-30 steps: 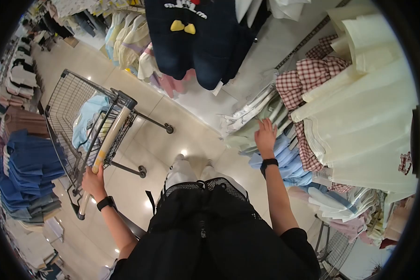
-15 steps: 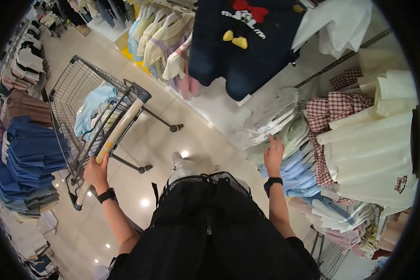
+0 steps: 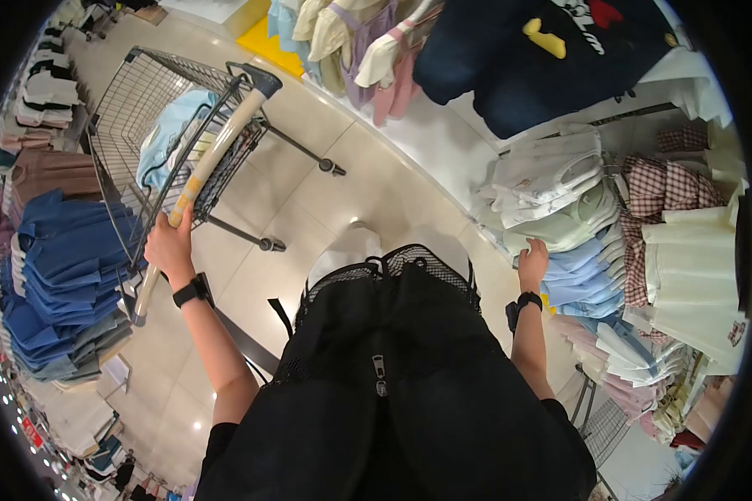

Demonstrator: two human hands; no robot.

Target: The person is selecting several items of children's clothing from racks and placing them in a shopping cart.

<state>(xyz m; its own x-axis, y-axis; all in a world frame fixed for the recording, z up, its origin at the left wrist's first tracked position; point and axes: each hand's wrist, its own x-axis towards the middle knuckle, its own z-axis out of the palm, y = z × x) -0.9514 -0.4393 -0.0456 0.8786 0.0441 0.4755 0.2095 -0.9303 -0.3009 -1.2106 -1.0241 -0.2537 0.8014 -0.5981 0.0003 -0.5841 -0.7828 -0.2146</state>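
Observation:
My left hand (image 3: 170, 245) is wrapped round the light handle (image 3: 217, 150) of a wire shopping cart (image 3: 125, 108), in which pale blue and white clothes (image 3: 171, 138) lie. On the right, my right hand (image 3: 533, 260) is beside a rack of hanging clothes, its fingers slightly bent and nothing visible in them. Pale green garments (image 3: 560, 225) hang just above that hand, and light blue shirts (image 3: 576, 280) hang to its right. White tops (image 3: 551, 171) are further up the same rack. Whether the fingertips touch the cloth is hard to tell.
Blue shirts (image 3: 67, 259) hang at the left. Dark overalls (image 3: 543, 67) hang at the top right, with cream and purple garments (image 3: 359, 42) beside them. Plaid (image 3: 664, 192) and cream clothes (image 3: 685, 267) hang far right. Part of another cart (image 3: 603, 430) shows at the lower right.
The view has shifted, and the racks on the right appear lower and further right. My right hand's fingers, stretched towards the white and green clothes before, are now more bent. My left hand keeps its hold.

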